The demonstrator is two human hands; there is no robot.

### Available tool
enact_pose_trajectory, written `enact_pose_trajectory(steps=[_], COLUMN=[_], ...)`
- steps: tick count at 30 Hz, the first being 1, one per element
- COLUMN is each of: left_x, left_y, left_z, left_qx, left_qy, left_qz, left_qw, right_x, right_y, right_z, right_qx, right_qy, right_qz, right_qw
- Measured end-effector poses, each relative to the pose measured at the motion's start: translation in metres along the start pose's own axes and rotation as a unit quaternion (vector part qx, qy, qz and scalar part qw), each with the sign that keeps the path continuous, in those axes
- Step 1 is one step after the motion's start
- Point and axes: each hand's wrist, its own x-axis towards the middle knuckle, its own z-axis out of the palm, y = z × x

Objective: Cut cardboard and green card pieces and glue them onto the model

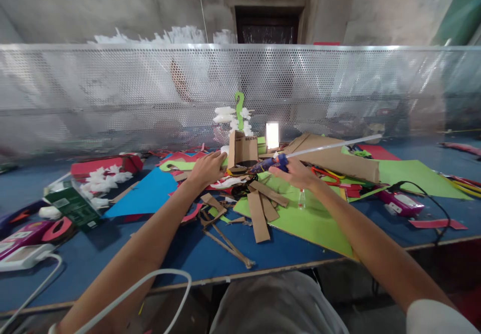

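Observation:
A small open cardboard box with printed letters stands in the middle of the table, a little tilted. At its left side my left hand is closed, its fingers curled against the box's lower edge; the fingertips are partly hidden. My right hand is wrapped around a blue glue gun, whose nozzle points left at the foot of the box. A long clear glue stick juts out of its back. Behind the box rises a green paper hook shape with white flower-like pieces around it.
Cardboard strips and a green sheet lie in front of me. To the left are a blue sheet, a dark green box and a white cable. A perforated metal screen borders the far side.

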Motion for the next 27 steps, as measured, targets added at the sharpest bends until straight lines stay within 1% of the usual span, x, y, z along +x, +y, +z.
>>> enact_pose_trajectory(steps=[3,6,9,12,15,17,19,21,23,25,27], left_x=[0.0,0.0,0.0,0.0,-0.001,-0.001,-0.001,0.0,0.0,0.0,0.0], left_y=[0.001,0.002,0.002,0.002,0.001,0.001,0.001,0.002,0.002,0.003,0.003], left_z=[0.0,-0.001,-0.001,0.0,0.0,0.0,0.0,-0.001,-0.002,-0.003,-0.002], left_qx=[0.016,0.023,0.015,0.001,0.001,0.008,0.015,0.021,0.026,0.031,0.035], left_qy=[-0.004,-0.001,0.006,0.01,0.013,0.015,0.018,0.021,0.022,0.022,0.023], left_qz=[0.011,0.018,0.013,0.006,0.006,0.016,0.027,0.034,0.037,0.038,0.038], left_qw=[1.0,1.0,1.0,1.0,1.0,1.0,0.999,0.999,0.999,0.999,0.998], right_x=[-0.002,0.002,0.007,0.009,0.008,0.009,0.011,0.012,0.012,0.009,0.004], right_y=[-0.002,0.005,0.018,0.025,0.025,0.024,0.023,0.023,0.022,0.019,0.015], right_z=[0.004,0.006,0.003,0.0,0.002,0.005,0.006,0.006,0.003,-0.001,-0.005], right_qx=[0.096,0.153,0.154,0.132,0.143,0.175,0.207,0.228,0.25,0.276,0.283], right_qy=[-0.023,-0.012,0.013,-0.014,-0.039,-0.02,0.019,0.055,0.071,0.053,0.005], right_qz=[0.032,0.014,0.024,0.056,0.06,0.055,0.057,0.069,0.083,0.085,0.072], right_qw=[0.995,0.988,0.988,0.99,0.987,0.983,0.977,0.97,0.962,0.956,0.957])
